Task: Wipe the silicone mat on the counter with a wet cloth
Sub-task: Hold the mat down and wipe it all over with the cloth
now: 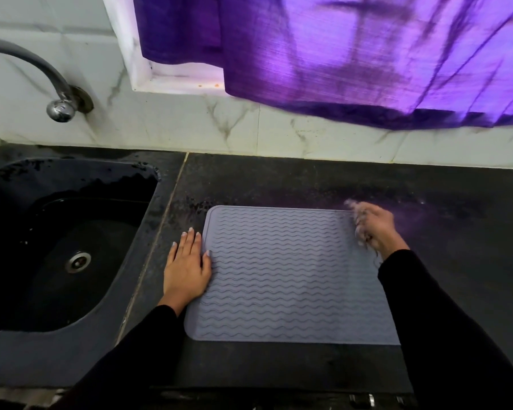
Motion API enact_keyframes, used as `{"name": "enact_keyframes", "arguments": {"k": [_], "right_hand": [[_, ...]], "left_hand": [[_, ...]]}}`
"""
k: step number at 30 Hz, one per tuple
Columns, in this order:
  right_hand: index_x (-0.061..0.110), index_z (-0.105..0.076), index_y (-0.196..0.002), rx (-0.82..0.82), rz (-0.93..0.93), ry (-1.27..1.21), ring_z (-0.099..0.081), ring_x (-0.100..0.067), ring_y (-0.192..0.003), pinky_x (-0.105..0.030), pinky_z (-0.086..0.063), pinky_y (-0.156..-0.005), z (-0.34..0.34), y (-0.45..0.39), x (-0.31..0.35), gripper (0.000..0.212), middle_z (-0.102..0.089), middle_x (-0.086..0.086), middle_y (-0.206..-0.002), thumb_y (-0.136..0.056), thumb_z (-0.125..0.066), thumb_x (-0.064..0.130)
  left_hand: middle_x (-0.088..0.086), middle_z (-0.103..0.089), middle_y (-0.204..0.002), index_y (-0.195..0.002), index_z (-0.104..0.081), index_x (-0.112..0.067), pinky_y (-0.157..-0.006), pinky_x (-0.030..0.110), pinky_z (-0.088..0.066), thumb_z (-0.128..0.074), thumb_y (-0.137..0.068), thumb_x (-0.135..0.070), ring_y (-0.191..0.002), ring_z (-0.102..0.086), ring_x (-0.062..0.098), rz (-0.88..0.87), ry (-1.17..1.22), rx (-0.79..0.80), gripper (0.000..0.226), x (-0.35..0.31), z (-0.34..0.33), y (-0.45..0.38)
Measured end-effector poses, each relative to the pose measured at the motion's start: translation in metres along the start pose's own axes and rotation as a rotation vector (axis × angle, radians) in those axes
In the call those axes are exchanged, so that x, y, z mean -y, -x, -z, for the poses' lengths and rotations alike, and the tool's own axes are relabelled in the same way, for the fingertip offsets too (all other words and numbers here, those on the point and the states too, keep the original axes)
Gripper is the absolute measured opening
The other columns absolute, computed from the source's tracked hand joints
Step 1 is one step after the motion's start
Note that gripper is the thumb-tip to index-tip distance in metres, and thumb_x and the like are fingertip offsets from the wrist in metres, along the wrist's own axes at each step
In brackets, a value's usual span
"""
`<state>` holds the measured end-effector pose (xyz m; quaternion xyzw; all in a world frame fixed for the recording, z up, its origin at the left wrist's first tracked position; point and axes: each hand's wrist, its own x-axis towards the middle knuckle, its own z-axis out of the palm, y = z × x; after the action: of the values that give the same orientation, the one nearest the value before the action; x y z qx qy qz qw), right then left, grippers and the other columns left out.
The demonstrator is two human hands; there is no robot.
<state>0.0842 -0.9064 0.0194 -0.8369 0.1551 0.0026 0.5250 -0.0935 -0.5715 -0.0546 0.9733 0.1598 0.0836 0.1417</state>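
Silicone mat (290,273), grey, flat on dark desk (427,202) | left hand (187,267) fingers straight, pressing left edge | right hand (373,226) fingers clutching blurred cloth (357,213) at far-right corner

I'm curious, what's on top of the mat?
On the mat: the left hand's thumb at its edge, the right hand gripping a blurred cloth. That corner is hidden.

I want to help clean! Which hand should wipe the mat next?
The right hand: it grips the cloth at the mat's far right corner. The left hand lies flat, holding the mat's left edge.
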Motion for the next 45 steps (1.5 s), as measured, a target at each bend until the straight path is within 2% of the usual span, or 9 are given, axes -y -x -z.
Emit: {"name": "enact_keyframes", "arguments": {"k": [2, 9, 15, 23, 27, 30, 34, 38, 45], "right_hand": [[0.018, -0.067, -0.113, -0.109, -0.103, -0.244, -0.062, -0.019, -0.068, -0.019, -0.048, -0.045, 0.007, 0.010, -0.001, 0.023, -0.064, -0.015, -0.119, -0.093, -0.058, 0.017], [0.011, -0.047, -0.135, -0.065, 0.356, 0.709, -0.039, -0.029, -0.133, -0.039, -0.027, -0.114, -0.031, 0.086, -0.044, 0.051, -0.045, -0.013, -0.142, -0.086, -0.051, 0.000], [0.021, -0.023, -0.148, 0.061, 0.350, 0.831, -0.008, -0.027, -0.146, -0.040, -0.004, -0.120, -0.031, 0.095, -0.063, 0.074, -0.017, -0.007, -0.157, -0.085, -0.054, 0.001], [0.025, -0.055, -0.131, 0.227, 0.295, 0.285, -0.049, -0.015, -0.125, -0.035, -0.038, -0.107, -0.015, 0.058, -0.067, 0.048, -0.056, 0.001, -0.132, -0.089, -0.049, 0.003], [0.014, -0.056, -0.128, 0.201, -0.073, -0.301, -0.062, 0.004, -0.057, -0.018, -0.049, -0.047, -0.001, 0.056, -0.043, 0.037, -0.069, 0.008, -0.083, -0.098, -0.036, 0.004], [0.022, -0.061, -0.110, 0.010, -0.278, -0.634, -0.053, -0.008, -0.044, -0.021, -0.042, -0.039, 0.002, 0.066, -0.022, 0.023, -0.060, 0.006, -0.063, -0.100, -0.042, 0.029], [0.035, -0.054, -0.118, 0.112, 0.056, -0.202, -0.055, -0.009, -0.055, -0.017, -0.043, -0.041, -0.031, 0.114, -0.006, 0.031, -0.063, 0.000, -0.088, -0.099, -0.040, 0.014], [0.015, -0.026, -0.147, 0.141, 0.456, 0.668, -0.029, -0.024, -0.140, -0.036, -0.024, -0.116, -0.068, 0.150, -0.035, 0.058, -0.030, -0.008, -0.153, -0.092, -0.043, 0.005], [0.005, -0.020, -0.148, 0.007, 0.523, 0.817, -0.010, -0.030, -0.146, -0.038, 0.006, -0.116, -0.095, 0.163, -0.055, 0.057, -0.017, -0.018, -0.156, -0.099, -0.036, 0.029]], "left_hand": [[0.009, -0.020, -0.155, -0.144, -0.027, -0.008, -0.117, 0.037, -0.006, 0.000, -0.079, -0.051, -0.144, -0.014, 0.020, -0.005, -0.005, 0.003, 0.083, 0.001, 0.000, 0.000], [0.011, -0.020, -0.154, -0.144, -0.027, -0.005, -0.117, 0.039, -0.007, 0.002, -0.077, -0.051, -0.144, -0.015, 0.023, -0.021, -0.002, 0.026, 0.086, 0.003, -0.002, -0.001], [0.012, -0.019, -0.154, -0.144, -0.026, -0.005, -0.117, 0.039, -0.006, 0.003, -0.079, -0.051, -0.144, -0.014, 0.024, -0.020, -0.011, 0.029, 0.085, 0.005, -0.005, -0.001], [0.012, -0.020, -0.154, -0.144, -0.027, -0.005, -0.117, 0.039, -0.006, 0.001, -0.080, -0.050, -0.144, -0.015, 0.024, -0.016, -0.014, 0.017, 0.083, 0.004, -0.005, -0.002], [0.011, -0.019, -0.155, -0.144, -0.026, -0.006, -0.118, 0.039, -0.005, -0.002, -0.080, -0.047, -0.144, -0.013, 0.023, -0.005, -0.004, 0.029, 0.080, 0.002, -0.003, -0.001], [0.011, -0.018, -0.155, -0.144, -0.025, -0.005, -0.118, 0.039, -0.006, -0.007, -0.083, -0.045, -0.144, -0.013, 0.024, 0.000, 0.007, 0.039, 0.075, 0.001, -0.001, -0.001], [0.012, -0.017, -0.155, -0.144, -0.025, -0.005, -0.118, 0.039, -0.006, -0.008, -0.083, -0.043, -0.144, -0.012, 0.024, -0.008, 0.008, 0.049, 0.074, 0.003, 0.000, 0.000], [0.012, -0.015, -0.155, -0.145, -0.023, -0.005, -0.118, 0.039, -0.004, -0.007, -0.083, -0.044, -0.145, -0.011, 0.024, -0.014, 0.009, 0.058, 0.075, 0.004, 0.000, 0.000], [0.011, -0.015, -0.155, -0.145, -0.023, -0.005, -0.118, 0.038, -0.003, 0.004, -0.076, -0.051, -0.145, -0.011, 0.023, -0.016, 0.000, 0.043, 0.087, 0.004, -0.003, -0.001]]}}
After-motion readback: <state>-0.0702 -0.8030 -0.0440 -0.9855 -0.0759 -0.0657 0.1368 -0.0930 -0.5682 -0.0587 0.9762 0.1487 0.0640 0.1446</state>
